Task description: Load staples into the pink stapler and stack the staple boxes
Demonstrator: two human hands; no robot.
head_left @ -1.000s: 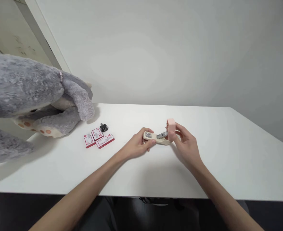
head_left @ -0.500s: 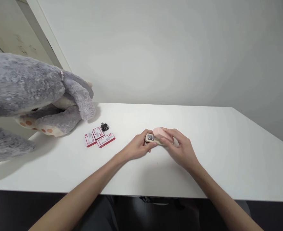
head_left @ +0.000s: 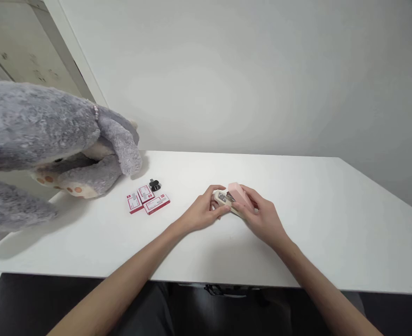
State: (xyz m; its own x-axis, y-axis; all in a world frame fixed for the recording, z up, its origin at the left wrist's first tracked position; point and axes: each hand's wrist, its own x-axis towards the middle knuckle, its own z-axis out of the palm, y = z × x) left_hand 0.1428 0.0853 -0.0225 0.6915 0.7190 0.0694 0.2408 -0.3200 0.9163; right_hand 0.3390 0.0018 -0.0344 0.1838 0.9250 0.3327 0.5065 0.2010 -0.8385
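Note:
Both hands are on a small stapler point(head_left: 238, 192) with a pink top arm and a cream base. My left hand point(head_left: 204, 211) grips the front end of the base, around the metal plate, thumb on the near side. The fingers of my right hand point(head_left: 264, 215) close round the pink top, which is tilted above the base with its front end raised. A bit of metal shows between top and base. The rear of the stapler is hidden behind my right hand.
Left on the white table point(head_left: 297, 261) lie several small red-and-white boxes point(head_left: 157, 203) and a black staple remover-like item point(head_left: 154, 185). A large grey plush toy point(head_left: 83, 135) occupies the far left. A pale wall point(head_left: 227, 84) rises behind the table.
The pink top stood upright, swung back from the base; my right hand has brought it down over the base towards my left hand. My left hand has kept its hold.

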